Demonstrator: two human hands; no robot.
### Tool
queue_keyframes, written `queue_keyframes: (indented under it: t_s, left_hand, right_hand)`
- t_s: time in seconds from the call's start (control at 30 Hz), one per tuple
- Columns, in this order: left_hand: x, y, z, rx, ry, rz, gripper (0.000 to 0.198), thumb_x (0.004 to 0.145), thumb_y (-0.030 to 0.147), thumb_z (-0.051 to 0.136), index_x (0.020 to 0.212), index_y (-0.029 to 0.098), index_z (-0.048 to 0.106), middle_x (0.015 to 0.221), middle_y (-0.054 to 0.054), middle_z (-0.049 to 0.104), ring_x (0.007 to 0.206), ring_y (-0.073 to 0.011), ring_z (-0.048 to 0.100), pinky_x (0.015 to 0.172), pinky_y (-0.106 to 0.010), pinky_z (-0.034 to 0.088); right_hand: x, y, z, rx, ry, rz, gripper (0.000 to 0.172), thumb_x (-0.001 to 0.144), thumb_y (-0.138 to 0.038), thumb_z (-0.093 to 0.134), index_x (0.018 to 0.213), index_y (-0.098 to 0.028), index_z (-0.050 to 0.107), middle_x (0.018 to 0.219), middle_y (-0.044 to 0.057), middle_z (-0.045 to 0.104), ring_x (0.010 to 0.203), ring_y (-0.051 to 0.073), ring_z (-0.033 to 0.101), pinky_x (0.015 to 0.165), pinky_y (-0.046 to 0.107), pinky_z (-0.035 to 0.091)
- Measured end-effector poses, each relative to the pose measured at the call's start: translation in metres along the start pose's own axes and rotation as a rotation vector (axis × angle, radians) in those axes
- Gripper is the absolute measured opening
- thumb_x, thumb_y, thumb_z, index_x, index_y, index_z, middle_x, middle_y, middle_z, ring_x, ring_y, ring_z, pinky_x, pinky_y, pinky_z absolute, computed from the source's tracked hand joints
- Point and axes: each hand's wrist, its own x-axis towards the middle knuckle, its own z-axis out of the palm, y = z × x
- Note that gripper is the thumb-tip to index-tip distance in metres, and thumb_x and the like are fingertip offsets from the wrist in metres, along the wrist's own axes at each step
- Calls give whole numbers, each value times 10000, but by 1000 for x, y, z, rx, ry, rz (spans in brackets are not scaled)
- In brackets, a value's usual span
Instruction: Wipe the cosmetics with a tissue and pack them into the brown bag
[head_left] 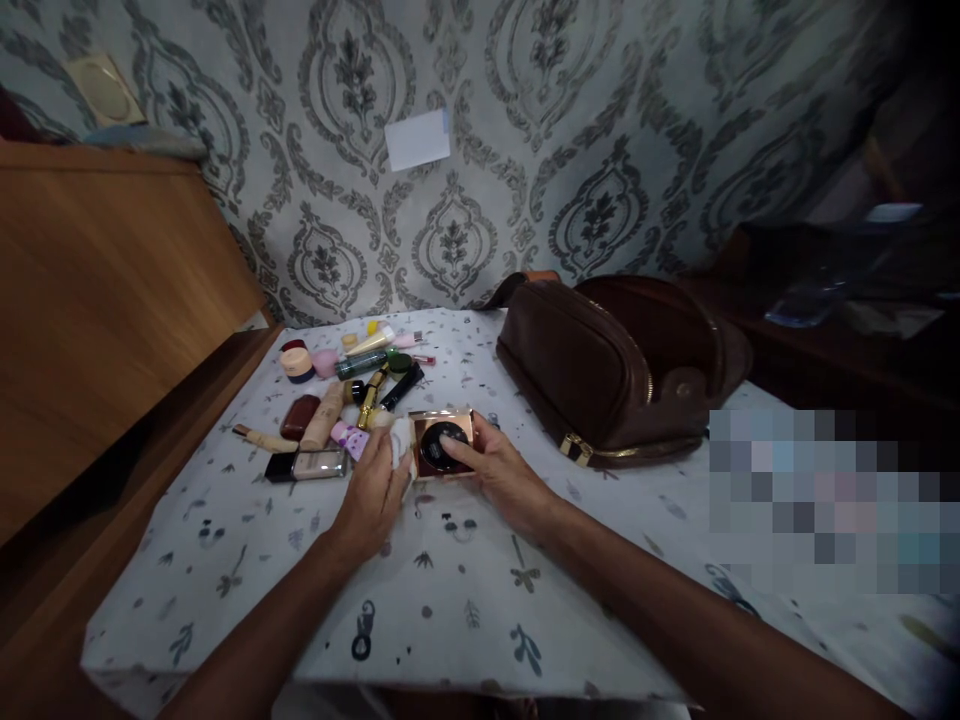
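Observation:
Over the middle of the cloth, my right hand point(514, 475) grips a square, rose-gold cosmetic compact point(420, 462) with a round black centre. Its thumb lies across the black part. My left hand point(373, 500) is at the compact's left side, its fingers closed on a crumpled white tissue point(403, 438) that touches the compact's edge. Just beyond the left hand lie a purple-patterned tube point(349, 438), a foundation bottle with a black cap point(319, 464), a beige tube point(324, 416) and a dark red oval case point(300, 416).
Further back are a dark green tube point(361, 364), a pink sponge point(325, 362), a small jar point(297, 364) and several other cosmetics. A brown toiletry bag point(577, 350) stands unzipped on the right. Wooden furniture point(112, 300) borders the left; a patterned wall point(465, 230) rises behind.

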Motion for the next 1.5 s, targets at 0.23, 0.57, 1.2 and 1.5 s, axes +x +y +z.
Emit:
queue_keyframes:
  t_s: [0.23, 0.57, 1.2, 1.5]
  left_hand:
    - [-9, -12, 9, 70, -116, 40, 481, 998, 409, 349, 1318, 81, 494, 1341, -206, 560, 1322, -297, 488, 1107, -467, 425]
    - [2, 7, -2, 14, -41, 16, 409, 1015, 315, 339, 1386, 168, 429, 1319, -133, 507, 1283, -232, 484, 1108, -427, 410]
    - [0, 23, -4, 453, -57, 464, 483, 969, 208, 441, 1451, 209, 406, 1431, -117, 530, 1381, -262, 397, 1167, -501, 148]
    - [0, 25, -5, 476, -19, 502, 502, 937, 109, 447, 1433, 189, 427, 1427, -103, 548, 1379, -253, 417, 1179, -502, 129]
  right_hand:
    - [4, -4, -5, 114, 92, 2, 373, 733, -377, 796, 1014, -239, 594, 929, 2, 694, 749, 140, 651, 631, 252, 532]
    - [9, 1, -6, 269, 30, 86, 282, 942, -485, 524, 1061, -235, 576, 1084, 77, 696, 887, 205, 675, 722, 367, 587]
    - [1, 13, 3, 290, -64, 121, 268, 822, -458, 708, 957, -242, 626, 903, -10, 679, 773, 126, 634, 649, 233, 549]
    - [10, 0, -7, 382, 22, 133, 214, 932, -411, 558, 1016, -233, 640, 928, 37, 715, 797, 173, 662, 679, 295, 566]
